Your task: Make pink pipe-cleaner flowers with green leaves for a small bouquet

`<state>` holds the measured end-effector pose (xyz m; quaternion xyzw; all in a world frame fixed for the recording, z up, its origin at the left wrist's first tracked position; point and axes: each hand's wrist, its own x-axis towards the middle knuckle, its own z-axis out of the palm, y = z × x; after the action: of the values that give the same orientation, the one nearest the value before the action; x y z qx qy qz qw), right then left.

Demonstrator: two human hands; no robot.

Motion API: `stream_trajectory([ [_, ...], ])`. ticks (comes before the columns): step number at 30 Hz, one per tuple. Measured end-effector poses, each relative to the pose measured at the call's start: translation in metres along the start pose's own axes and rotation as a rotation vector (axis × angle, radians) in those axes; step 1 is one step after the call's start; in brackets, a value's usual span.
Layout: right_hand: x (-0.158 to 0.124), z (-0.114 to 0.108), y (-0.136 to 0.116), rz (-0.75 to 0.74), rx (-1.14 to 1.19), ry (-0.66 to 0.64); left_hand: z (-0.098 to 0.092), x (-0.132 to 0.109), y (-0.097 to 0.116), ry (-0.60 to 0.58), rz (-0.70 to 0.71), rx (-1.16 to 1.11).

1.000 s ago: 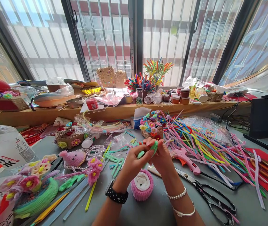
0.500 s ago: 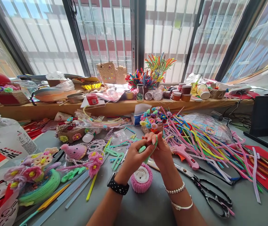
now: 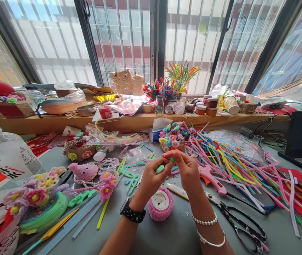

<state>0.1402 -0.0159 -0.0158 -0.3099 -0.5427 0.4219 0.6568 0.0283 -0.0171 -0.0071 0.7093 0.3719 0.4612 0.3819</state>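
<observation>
Both hands meet above the middle of the table, working on a light green pipe cleaner (image 3: 159, 169). My left hand (image 3: 152, 176) is closed round it, and a rounded green end sticks out by the thumb. With thumb and fingers pinched, my right hand (image 3: 187, 168) grips another part of the same green piece; most of it is hidden by the fingers. Just below the hands stands a round pink fuzzy pot (image 3: 164, 215) with a white coiled filling (image 3: 160, 200). A white-handled cutter (image 3: 177, 190) lies right of the pot, partly behind my right wrist.
Right of my hands lie a pink glue gun (image 3: 213, 180), black-handled scissors (image 3: 242, 219) and a heap of coloured pipe cleaners (image 3: 227, 159). On the left are a pink plush figure (image 3: 85, 171), clear glue sticks (image 3: 71, 221) and a large plastic bottle (image 3: 6, 156). A flower basket (image 3: 173, 144) stands behind.
My right hand has turned and drawn slightly right, its fingers now pinched over the green piece. My left hand stays almost in place. The view has shifted slightly.
</observation>
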Motion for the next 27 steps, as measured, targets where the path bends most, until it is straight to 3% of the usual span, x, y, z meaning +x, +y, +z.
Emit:
stream_trajectory([
  [4, -0.001, 0.000, 0.002, 0.023, 0.010, 0.016, -0.003, 0.001, 0.001, -0.022, 0.010, 0.020],
  [8, 0.003, -0.008, 0.005, 0.044, 0.000, -0.047, -0.006, 0.000, 0.001, -0.001, -0.002, 0.012],
  [12, 0.006, -0.014, 0.006, 0.027, -0.020, 0.009, -0.007, 0.000, 0.001, 0.030, -0.015, -0.014],
  [20, 0.003, -0.013, 0.002, 0.062, 0.007, -0.021, -0.009, 0.001, 0.003, -0.050, -0.035, -0.049],
  [27, 0.004, -0.011, 0.008, -0.089, -0.170, 0.118, -0.015, 0.004, -0.004, -0.128, -0.012, 0.079],
])
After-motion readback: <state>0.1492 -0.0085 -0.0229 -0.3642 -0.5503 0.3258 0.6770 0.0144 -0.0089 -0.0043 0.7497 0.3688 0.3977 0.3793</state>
